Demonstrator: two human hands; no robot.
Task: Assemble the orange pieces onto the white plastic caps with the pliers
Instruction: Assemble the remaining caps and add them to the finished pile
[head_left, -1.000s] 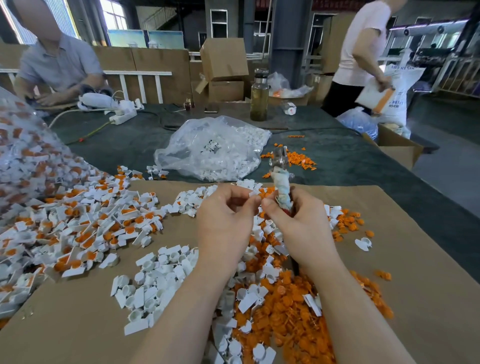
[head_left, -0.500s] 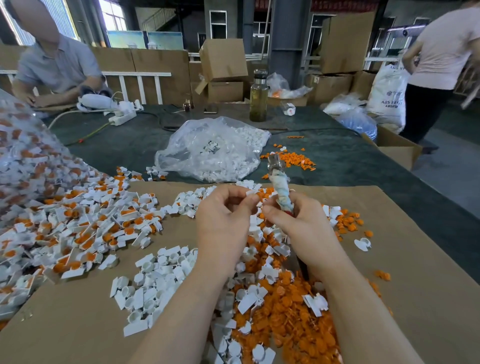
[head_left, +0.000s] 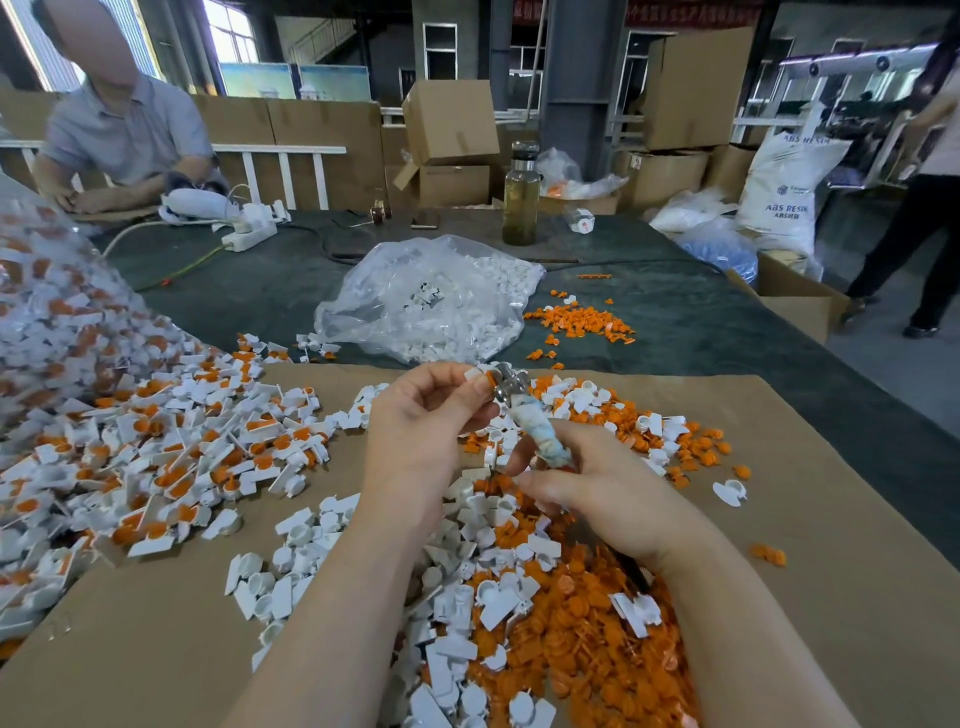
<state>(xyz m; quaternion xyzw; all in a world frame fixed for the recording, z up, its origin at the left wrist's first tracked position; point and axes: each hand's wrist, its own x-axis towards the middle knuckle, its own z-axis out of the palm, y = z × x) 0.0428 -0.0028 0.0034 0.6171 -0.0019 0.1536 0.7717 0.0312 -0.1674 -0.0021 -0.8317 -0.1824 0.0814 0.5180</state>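
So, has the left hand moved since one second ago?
Yes. The left hand has lifted its cap toward the clear bag of white caps, to the pliers' metal tip.

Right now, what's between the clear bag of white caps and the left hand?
Head view: dark table cloth, then the cardboard sheet's far edge lie between the clear bag and left hand.

1. The left hand (head_left: 421, 431) is sitting higher in the frame than before, now pinching a white cap (head_left: 475, 375) with an orange piece (head_left: 490, 378) at the metal head of the pliers (head_left: 511, 387).
2. The right hand (head_left: 608, 499) is sitting lower on the wrapped handle, its fingers loosening and spreading.
3. The pliers are leaning more toward upper left.
4. The standing person (head_left: 930, 171) is shifting further to the right edge.
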